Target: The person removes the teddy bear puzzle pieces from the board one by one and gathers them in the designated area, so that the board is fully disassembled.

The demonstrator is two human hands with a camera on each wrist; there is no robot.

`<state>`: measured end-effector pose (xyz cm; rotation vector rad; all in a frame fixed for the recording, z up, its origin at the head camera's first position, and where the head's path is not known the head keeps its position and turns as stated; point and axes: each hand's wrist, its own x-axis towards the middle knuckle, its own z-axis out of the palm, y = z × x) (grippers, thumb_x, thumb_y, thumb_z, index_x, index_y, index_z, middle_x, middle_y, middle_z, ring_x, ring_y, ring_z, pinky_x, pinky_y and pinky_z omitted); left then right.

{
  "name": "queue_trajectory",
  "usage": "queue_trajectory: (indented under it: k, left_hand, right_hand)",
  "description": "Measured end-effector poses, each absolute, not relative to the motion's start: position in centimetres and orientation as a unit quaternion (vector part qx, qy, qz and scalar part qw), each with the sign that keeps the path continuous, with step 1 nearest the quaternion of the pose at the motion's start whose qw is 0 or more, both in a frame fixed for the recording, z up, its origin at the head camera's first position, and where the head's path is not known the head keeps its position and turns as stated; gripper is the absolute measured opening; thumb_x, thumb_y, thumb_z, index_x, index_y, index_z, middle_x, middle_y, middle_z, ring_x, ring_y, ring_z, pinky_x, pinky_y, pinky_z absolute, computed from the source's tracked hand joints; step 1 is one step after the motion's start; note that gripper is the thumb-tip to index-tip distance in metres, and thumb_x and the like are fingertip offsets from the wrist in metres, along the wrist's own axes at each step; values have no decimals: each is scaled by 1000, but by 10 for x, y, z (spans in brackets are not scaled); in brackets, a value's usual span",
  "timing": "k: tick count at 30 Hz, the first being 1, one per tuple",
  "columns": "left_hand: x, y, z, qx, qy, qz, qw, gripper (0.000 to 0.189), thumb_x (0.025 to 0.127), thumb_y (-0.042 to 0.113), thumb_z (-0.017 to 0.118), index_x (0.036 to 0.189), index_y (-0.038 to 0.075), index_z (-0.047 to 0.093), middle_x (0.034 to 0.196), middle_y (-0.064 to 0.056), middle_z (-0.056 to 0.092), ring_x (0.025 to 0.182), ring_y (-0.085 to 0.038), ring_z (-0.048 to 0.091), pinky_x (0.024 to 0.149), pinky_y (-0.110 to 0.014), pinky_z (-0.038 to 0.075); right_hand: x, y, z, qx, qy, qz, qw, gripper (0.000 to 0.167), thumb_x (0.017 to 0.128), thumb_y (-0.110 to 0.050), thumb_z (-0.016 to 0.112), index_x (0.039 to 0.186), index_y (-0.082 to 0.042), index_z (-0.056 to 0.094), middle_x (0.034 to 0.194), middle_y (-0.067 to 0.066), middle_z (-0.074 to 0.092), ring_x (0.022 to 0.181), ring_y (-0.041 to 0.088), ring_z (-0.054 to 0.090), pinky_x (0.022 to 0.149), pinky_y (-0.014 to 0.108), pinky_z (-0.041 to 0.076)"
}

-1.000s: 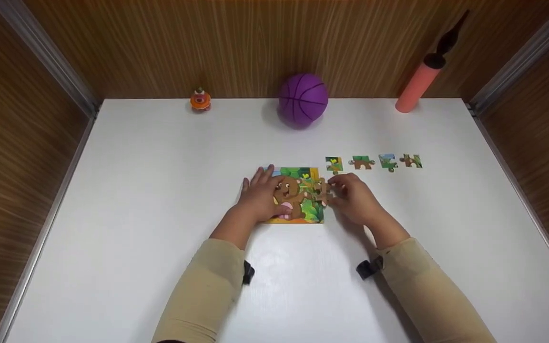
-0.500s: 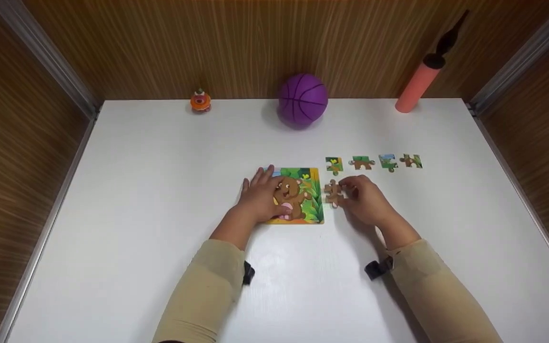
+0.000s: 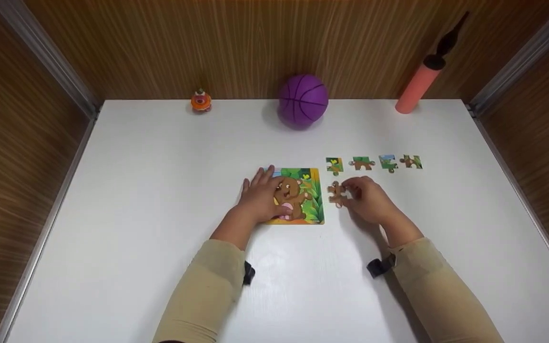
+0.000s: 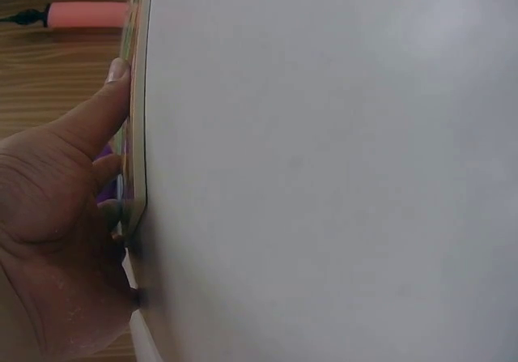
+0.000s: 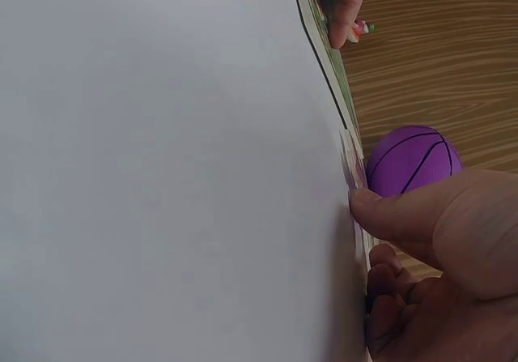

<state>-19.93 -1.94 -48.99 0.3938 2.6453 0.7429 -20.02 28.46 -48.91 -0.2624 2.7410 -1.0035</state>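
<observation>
Your left hand point(image 3: 259, 197) lies over the left part of the bear puzzle point(image 3: 299, 197), its fingers spread and fairly straight, with the thumb stretched across the picture toward you. The puzzle sits flat near the middle of the white table point(image 3: 160, 157), and its right part shows a brown bear among green leaves.

Your right hand point(image 3: 369, 200) is just to the right of the puzzle, thumb and forefinger pinching a brown puzzle piece point(image 3: 335, 193) by its right side; the other fingers curl in underneath. That piece is apart from the puzzle's right edge, with a narrow strip of table between; you cannot tell whether it touches the table.

Beyond your right hand, four loose pieces point(image 3: 362, 163) lie in a row, spaced apart, running to the right from near the puzzle's far right corner. Along the back of the table, against the wood-grain wall point(image 3: 246, 47), you have a small orange toy point(image 3: 201, 101) at left, a purple ball point(image 3: 303, 100) near the middle and a pink pump point(image 3: 416, 90) leaning at right, its dark tip upward.
</observation>
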Motion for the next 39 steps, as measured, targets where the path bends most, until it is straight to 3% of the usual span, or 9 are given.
queue_trajectory:
  k: [8, 15, 27, 32, 39]
  left_hand:
    - [-200, -20, -491, 136, 937, 264, 184, 90, 94, 49, 79, 167, 20, 35, 179, -6, 5, 164, -31, -3, 128, -61, -1]
    - [-199, -20, -491, 135, 938, 264, 181, 90, 93, 50, 79, 167, 21, 36, 179, -7, 6, 164, -31, -2, 128, -61, -1]
    - [-199, -21, -491, 140, 937, 267, 179, 90, 94, 50, 78, 167, 19, 36, 178, -8, 7, 164, -31, -1, 128, -61, -1]
    - [-198, -21, -491, 142, 936, 266, 179, 88, 95, 49, 78, 167, 21, 35, 178, -7, 6, 164, -31, -2, 128, -61, -2]
    - [-197, -21, -489, 141, 936, 268, 181, 89, 94, 48, 78, 167, 22, 35, 179, -7, 6, 164, -31, -3, 128, -61, -2]
  right_hand:
    - [-205, 286, -488, -86, 928, -341, 124, 38, 97, -5, 76, 131, 7, 65, 121, 21, 65, 104, 32, 57, 92, 46, 50]
    - [-206, 287, -489, -92, 928, -342, 117, 36, 96, -10, 79, 126, 6, 68, 110, 18, 64, 95, 30, 55, 83, 43, 47]
    - [-205, 288, -488, -97, 928, -342, 110, 38, 96, -17, 81, 124, 6, 69, 102, 16, 62, 92, 29, 54, 78, 41, 44]
    - [-205, 289, -489, -98, 926, -349, 106, 32, 94, -3, 78, 123, 6, 69, 97, 15, 60, 88, 28, 52, 76, 40, 43]
    - [-204, 288, -489, -69, 929, -345, 113, 40, 91, 6, 75, 129, 6, 66, 104, 15, 60, 91, 28, 52, 78, 40, 45]
